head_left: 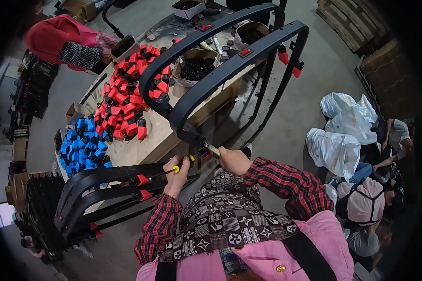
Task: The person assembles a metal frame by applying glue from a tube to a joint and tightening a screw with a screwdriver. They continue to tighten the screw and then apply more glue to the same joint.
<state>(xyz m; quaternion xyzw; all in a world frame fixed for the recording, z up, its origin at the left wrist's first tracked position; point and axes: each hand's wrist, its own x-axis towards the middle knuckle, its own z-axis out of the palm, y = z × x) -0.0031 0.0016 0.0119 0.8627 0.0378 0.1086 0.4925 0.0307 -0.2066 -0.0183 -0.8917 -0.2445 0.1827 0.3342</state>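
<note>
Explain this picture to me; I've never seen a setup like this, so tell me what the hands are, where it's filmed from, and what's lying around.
There is no machine here: these are a person's own bare hands. The single picture comes from a camera on their head, looking forward and down.

The left hand holds a thin tool with yellow on it. The right hand grips a pale rod-like object, too small to identify, at the lower end of a curved black frame.

On the table lie a heap of red-and-black parts and a heap of blue parts. A box there holds small dark pieces. Other people are nearby, some beside white sacks.
</note>
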